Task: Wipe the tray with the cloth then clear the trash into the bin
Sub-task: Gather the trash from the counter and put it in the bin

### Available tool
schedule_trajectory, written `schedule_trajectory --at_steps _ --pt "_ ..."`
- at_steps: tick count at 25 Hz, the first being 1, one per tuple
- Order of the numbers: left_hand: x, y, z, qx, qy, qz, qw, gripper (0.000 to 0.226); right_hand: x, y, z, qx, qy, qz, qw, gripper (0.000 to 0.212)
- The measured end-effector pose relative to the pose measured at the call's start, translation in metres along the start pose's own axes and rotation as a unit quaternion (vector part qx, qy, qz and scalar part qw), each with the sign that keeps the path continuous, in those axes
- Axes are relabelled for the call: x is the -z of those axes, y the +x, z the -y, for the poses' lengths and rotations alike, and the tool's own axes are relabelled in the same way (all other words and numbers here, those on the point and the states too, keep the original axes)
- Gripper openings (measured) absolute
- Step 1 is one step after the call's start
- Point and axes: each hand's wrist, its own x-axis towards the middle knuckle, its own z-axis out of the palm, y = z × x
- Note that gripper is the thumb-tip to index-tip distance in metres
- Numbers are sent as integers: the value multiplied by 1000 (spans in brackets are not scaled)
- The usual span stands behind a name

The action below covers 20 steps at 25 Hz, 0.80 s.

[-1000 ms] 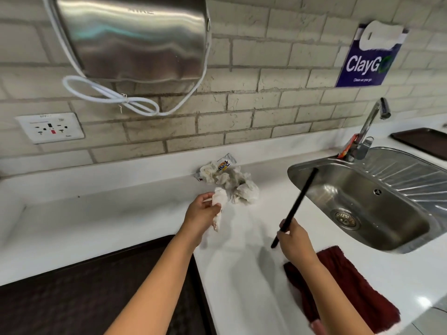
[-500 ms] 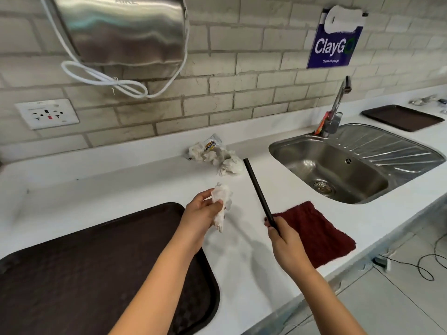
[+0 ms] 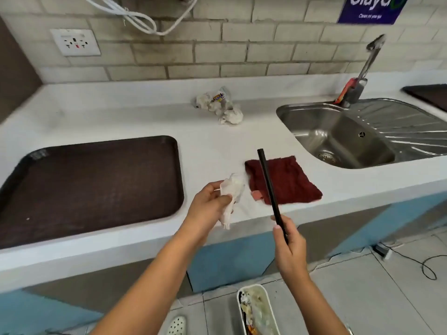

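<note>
A dark brown tray (image 3: 92, 184) lies on the white counter at the left. A dark red cloth (image 3: 287, 181) lies flat on the counter near its front edge, right of the tray. My left hand (image 3: 208, 209) grips a crumpled white tissue (image 3: 232, 189) above the counter's front edge. My right hand (image 3: 287, 245) holds a long black straw (image 3: 268, 184) by its lower end, upright over the cloth. More crumpled tissues and a wrapper (image 3: 220, 105) lie at the back of the counter. A white-rimmed bin (image 3: 256, 310) with trash stands on the floor below.
A steel sink (image 3: 338, 134) with a tap (image 3: 367, 66) is at the right, and a second dark tray (image 3: 428, 95) sits at the far right edge. A wall socket (image 3: 75, 42) and a white cable (image 3: 145, 20) hang on the brick wall. A cable runs over the floor tiles.
Both hands have drawn back from the counter toward its front edge, still holding the tissue and the straw. The view has tilted down, so the bin on the floor has come into sight.
</note>
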Motion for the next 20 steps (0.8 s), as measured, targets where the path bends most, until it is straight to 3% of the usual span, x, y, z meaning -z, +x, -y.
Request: schedule_trajectory --at_steps 2,7,10,13,20 --pt "-18 -30 36 26 6 -6 1000 28 24 -40 -46 -30 -26 21 999 17" --pt "-51 -95 147 173 59 30 983 29 78 -154 -165 -166 -137 24 976 23" --pt "-64 -98 203 250 71 9 966 23 100 -206 -224 -297 -205 75 930 33" --pt "-76 -87 246 307 82 -10 948 17 103 -237 -260 -404 -220 108 881 28" --pt "-86 -45 355 378 97 -31 920 25 72 -241 -341 -475 -196 143 846 47"
